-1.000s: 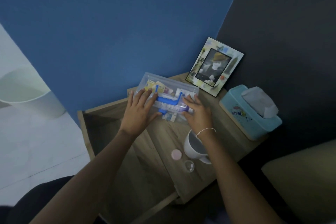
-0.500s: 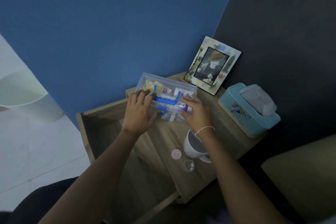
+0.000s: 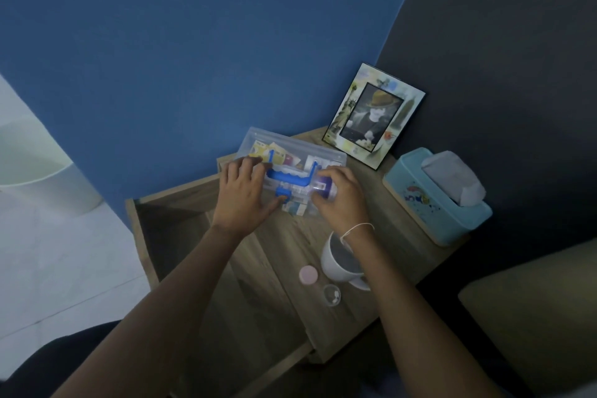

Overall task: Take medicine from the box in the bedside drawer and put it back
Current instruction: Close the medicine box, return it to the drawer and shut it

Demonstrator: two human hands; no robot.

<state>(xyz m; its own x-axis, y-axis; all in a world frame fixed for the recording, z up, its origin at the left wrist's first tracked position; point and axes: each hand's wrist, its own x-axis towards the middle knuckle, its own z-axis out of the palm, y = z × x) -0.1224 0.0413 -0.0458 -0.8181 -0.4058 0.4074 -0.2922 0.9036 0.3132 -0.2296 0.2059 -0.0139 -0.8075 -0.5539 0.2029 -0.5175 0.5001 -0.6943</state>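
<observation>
Both hands sit much as they did half a second back, though the right hand [image 3: 342, 195] now has its fingers curled further round the right end of the medicine box [image 3: 290, 168], where a purple-and-white bottle shows through the clear plastic.

Low in the frame, the open drawer [image 3: 181, 236] runs toward the bottom edge, dark inside. Just right of it, on the bedside table top [image 3: 397, 255], lie a pink cap [image 3: 308, 275] and a small clear cup [image 3: 332, 295], with a white mug [image 3: 339, 260] touching the right wrist.

At mid-frame the left hand [image 3: 244, 197] rests on the box's left part, fingers spread over the lid and thumb against the blue latch [image 3: 284, 193]; it presses rather than grasps. Beneath the blue handle [image 3: 289, 176] the lid looks closed, though I cannot tell if it is latched.

Farther up and right stand a blue tissue box [image 3: 436, 200] and a photo frame [image 3: 374, 115] leaning on the dark wall.

The risk, as I judge it: lifting the box toward the drawer could swing the right forearm into the mug and tip it, or an unfastened latch could spill the packets.
</observation>
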